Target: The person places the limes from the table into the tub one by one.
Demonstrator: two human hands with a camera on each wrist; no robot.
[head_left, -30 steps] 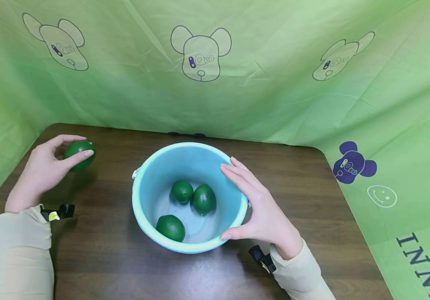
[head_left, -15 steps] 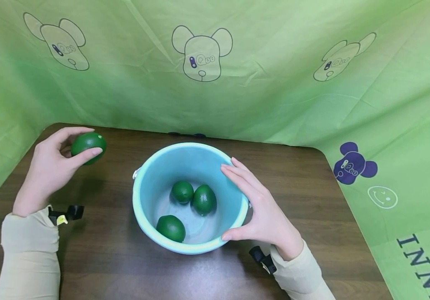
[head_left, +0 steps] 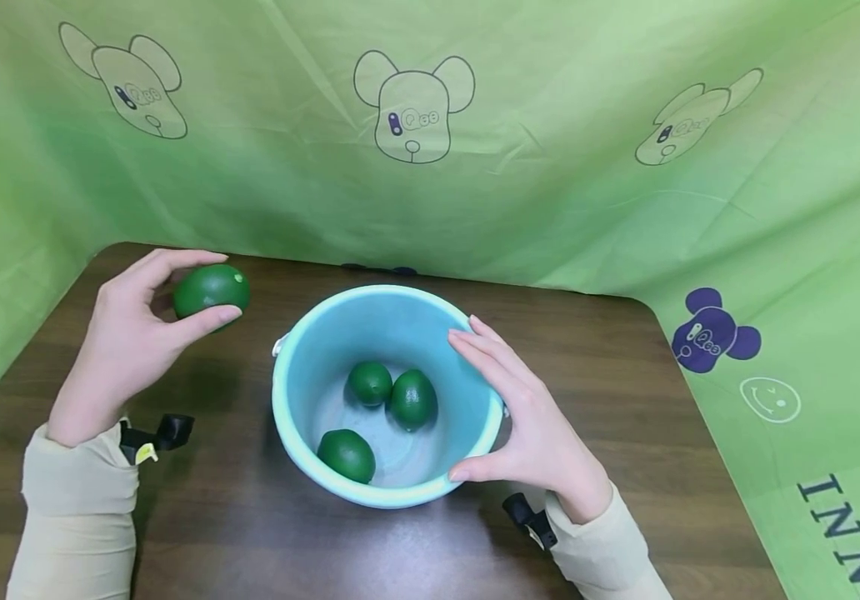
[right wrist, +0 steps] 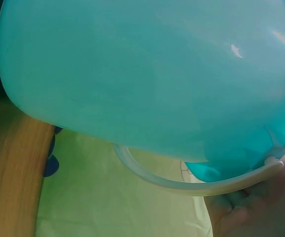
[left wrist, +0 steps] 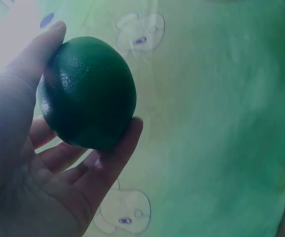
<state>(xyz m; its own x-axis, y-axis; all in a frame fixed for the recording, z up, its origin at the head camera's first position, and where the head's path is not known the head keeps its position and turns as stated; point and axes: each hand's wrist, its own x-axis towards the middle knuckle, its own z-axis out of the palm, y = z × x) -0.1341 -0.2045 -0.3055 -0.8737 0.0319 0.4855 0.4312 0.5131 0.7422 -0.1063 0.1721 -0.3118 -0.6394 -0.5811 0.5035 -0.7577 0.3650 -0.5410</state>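
Note:
In the head view, my left hand (head_left: pixel 137 325) holds a dark green lime (head_left: pixel 211 292) between thumb and fingers, left of the bucket and above the table. The left wrist view shows this lime (left wrist: pixel 88 94) between the thumb and the fingertips. A light blue bucket (head_left: pixel 291 442) stands upright mid-table, with three more limes inside: a front one (head_left: pixel 346 456), a back one (head_left: pixel 369 383) and a right one (head_left: pixel 412 400). My right hand (head_left: pixel 527 417) grips the bucket's right rim, thumb at the front and fingertips over the edge. Its lower fingers are partly hidden.
The bucket's pale handle (right wrist: pixel 196 187) hangs down the outside, seen in the right wrist view. A brown wooden table (head_left: pixel 595 358) lies beneath. Green printed cloth (head_left: pixel 535 208) rises behind it and along both sides.
My left hand has moved right, toward the bucket, carrying the lime and rising slightly. My right hand and the bucket stay in place; the whole view has shifted slightly.

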